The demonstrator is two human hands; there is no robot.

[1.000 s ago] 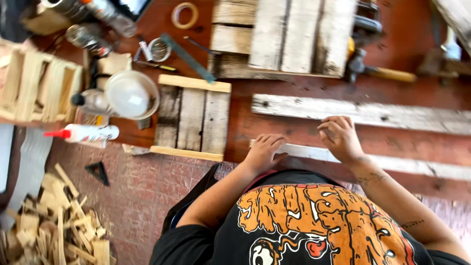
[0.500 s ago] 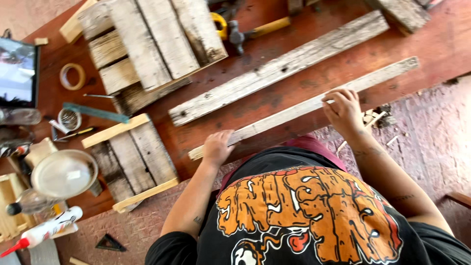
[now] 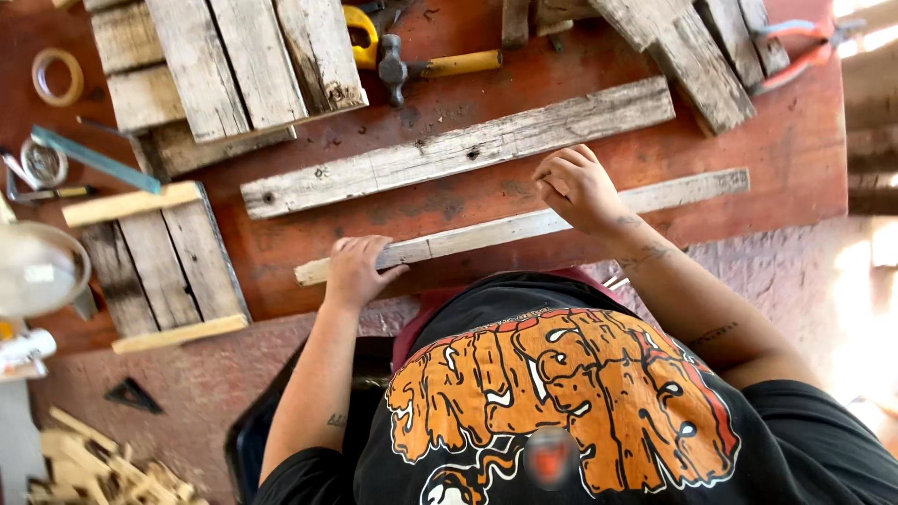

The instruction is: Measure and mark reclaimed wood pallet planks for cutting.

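On the red workbench, the biggest stuff is the slatted pallet panel up top and a smaller slat panel at the left, with a wide weathered plank lying between them and the thin wood strip near the front edge. That strip runs long-ways left to right, tilted so its right end sits a bit farther from the person, roughly parallel to the plank. Left hand lies palm-down pressing its left end, not wrapped around it, right hand rests with curled fingers on the strip's middle, and a hammer lies above the plank.
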